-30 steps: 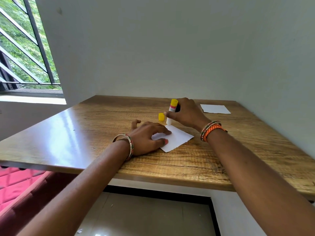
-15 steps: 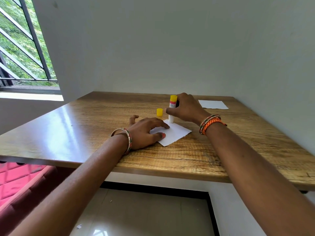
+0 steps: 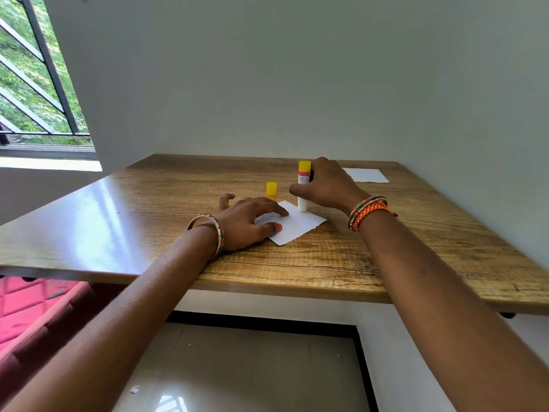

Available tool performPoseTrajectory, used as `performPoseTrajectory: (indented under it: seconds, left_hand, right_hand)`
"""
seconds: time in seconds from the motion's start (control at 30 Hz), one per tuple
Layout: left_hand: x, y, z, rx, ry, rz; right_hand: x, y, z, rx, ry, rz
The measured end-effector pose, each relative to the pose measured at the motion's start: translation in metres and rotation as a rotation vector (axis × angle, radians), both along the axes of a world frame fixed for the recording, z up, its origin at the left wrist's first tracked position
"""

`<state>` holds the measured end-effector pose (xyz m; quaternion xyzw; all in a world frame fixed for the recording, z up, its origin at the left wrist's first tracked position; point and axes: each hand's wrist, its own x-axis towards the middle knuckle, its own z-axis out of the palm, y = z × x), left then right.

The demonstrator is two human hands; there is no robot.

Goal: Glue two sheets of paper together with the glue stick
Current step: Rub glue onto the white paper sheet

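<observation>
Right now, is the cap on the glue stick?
No, the cap stands on the table, apart from the glue stick.

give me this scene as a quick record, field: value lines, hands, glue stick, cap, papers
left hand: fingers spread, pressing the near paper flat on the table
right hand: grips the glue stick upright
glue stick: cap off, lower end on the near paper's far corner
cap: yellow, standing on the table beyond the left hand, apart from the stick
far paper: flat at the table's far right, untouched
stage: gluing the first sheet; sheets not yet joined
</observation>
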<state>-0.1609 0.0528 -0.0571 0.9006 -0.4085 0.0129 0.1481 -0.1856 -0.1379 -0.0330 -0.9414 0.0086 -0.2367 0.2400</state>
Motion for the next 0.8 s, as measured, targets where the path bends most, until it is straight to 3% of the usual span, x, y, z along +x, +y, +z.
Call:
performPoseTrajectory:
  seconds: [0.8]
  left_hand:
    - [-0.002,0.002,0.000,-0.036,-0.017,-0.009]
  right_hand:
    - [-0.029,-0.008,-0.007,-0.034,-0.008,-0.105]
